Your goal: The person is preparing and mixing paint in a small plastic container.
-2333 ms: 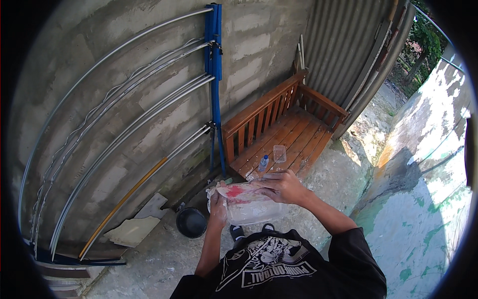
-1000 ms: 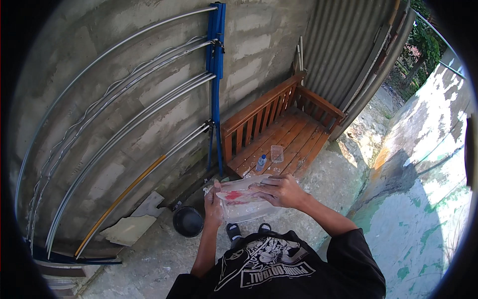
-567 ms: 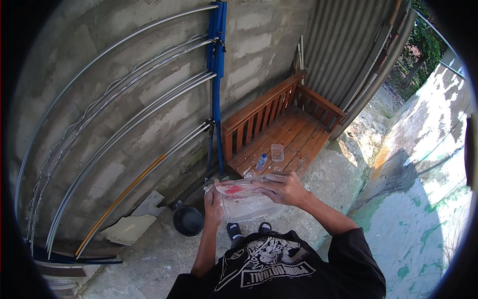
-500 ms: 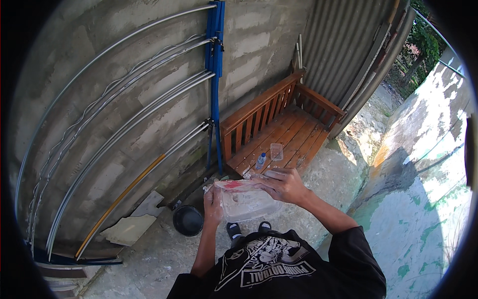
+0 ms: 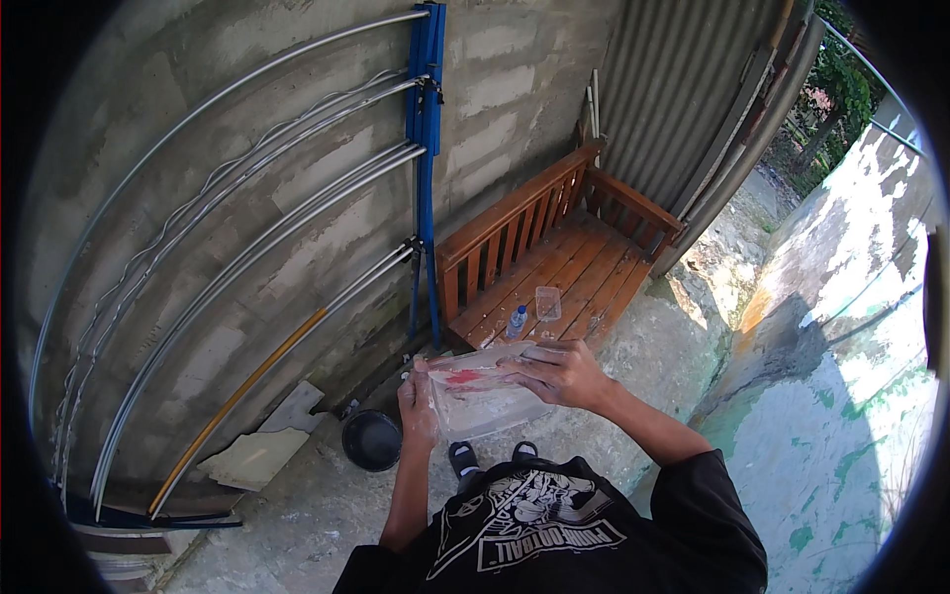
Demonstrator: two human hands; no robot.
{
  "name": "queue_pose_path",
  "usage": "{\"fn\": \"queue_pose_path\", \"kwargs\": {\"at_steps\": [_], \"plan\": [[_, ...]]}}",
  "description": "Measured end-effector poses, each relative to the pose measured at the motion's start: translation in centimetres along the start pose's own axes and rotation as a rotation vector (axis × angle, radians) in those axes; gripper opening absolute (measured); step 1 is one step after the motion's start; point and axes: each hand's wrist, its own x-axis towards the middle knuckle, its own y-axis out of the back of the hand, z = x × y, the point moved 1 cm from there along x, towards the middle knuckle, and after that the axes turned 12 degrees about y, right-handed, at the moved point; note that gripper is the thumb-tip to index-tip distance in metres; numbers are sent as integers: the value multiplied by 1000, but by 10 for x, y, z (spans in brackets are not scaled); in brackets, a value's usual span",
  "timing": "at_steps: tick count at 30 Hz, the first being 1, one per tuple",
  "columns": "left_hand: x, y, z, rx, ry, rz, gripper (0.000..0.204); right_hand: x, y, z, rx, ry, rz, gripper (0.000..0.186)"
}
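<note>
I hold a clear plastic container [image 5: 489, 420] above my sandalled feet, with a whitish, red-smeared piece [image 5: 461, 377] across its upper part; whether this is a lid or something else, I cannot tell. My left hand [image 5: 417, 406] is closed on the container's left end, thumb at the top. My right hand [image 5: 559, 371] lies over the right part of the whitish piece, fingers bent and pressed together against it. Pale residue coats the fingers. Beyond, a small water bottle [image 5: 516, 321] and a smaller clear container [image 5: 548, 303] sit on the wooden bench seat.
The wooden bench [image 5: 600, 262] stands against a block wall and corrugated sheet. A black bucket [image 5: 371, 442] is by my left side, near broken board pieces [image 5: 255, 457]. Metal pipes [image 5: 277, 228] hang from a blue post [image 5: 425, 129]. A paint-patched wall [image 5: 831, 396] bounds the right.
My right hand and fingers shift slightly up and down over the red-smeared piece. The container has moved a little left in view since the earliest frame; my left hand keeps hold of it.
</note>
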Motion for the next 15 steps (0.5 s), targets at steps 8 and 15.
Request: {"fn": "queue_pose_path", "kwargs": {"at_steps": [8,15], "plan": [[9,8,-14,-35,39,66,56,-2,4,7,79,-76,17,33],[6,1,-3,-16,24,16,54,-4,-5,0,68,-56,-9,32]]}}
